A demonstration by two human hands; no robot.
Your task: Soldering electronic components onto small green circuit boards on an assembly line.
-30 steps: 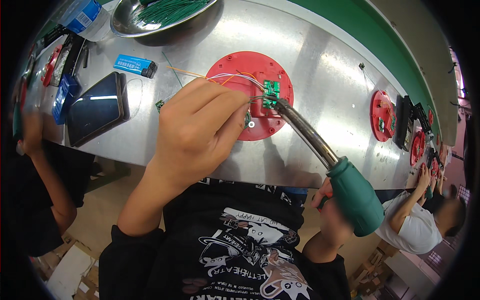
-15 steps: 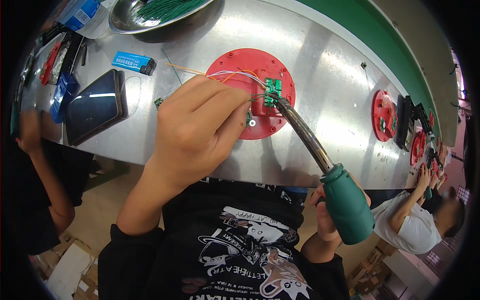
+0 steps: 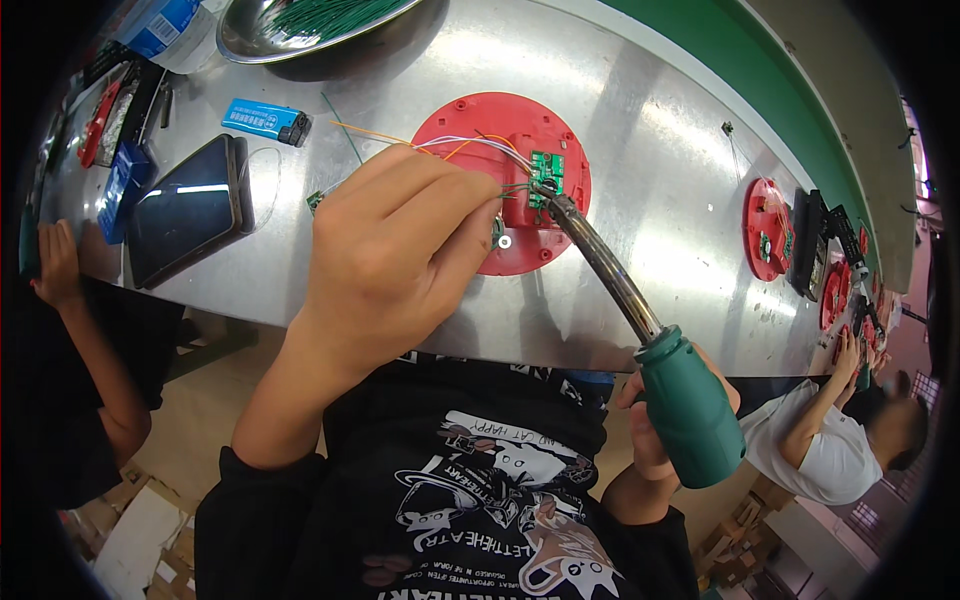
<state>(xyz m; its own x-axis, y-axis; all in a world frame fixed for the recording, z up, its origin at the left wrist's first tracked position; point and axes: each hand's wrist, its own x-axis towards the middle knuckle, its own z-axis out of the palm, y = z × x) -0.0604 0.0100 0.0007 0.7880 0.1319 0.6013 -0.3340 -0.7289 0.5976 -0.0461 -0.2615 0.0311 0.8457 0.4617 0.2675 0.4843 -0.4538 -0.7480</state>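
A red round plastic housing (image 3: 470, 115) lies on the metal table, with a small green circuit board (image 3: 546, 165) on it. My left hand (image 3: 395, 245) is closed in a pinch on thin green wires (image 3: 515, 188) whose far ends meet the board. In my right hand (image 3: 650, 425) is a soldering iron (image 3: 690, 410) with a green handle, gripped from behind. Its tip touches or nearly touches the board where the wires end; the exact contact is too small to tell. Orange, white and purple wires (image 3: 470, 140) run leftward from the board, partly behind my left hand.
A phone (image 3: 185, 210), a blue box-shaped pack (image 3: 265, 120) and a steel bowl of green wires (image 3: 235, 45) lie to the left and far left. More red housings (image 3: 768, 230) sit along the right. Co-workers' hands (image 3: 60, 265) are at both sides.
Both my hands and the iron have stayed almost in place. At the far left, a co-worker's hand, blurred before, is now steadier.
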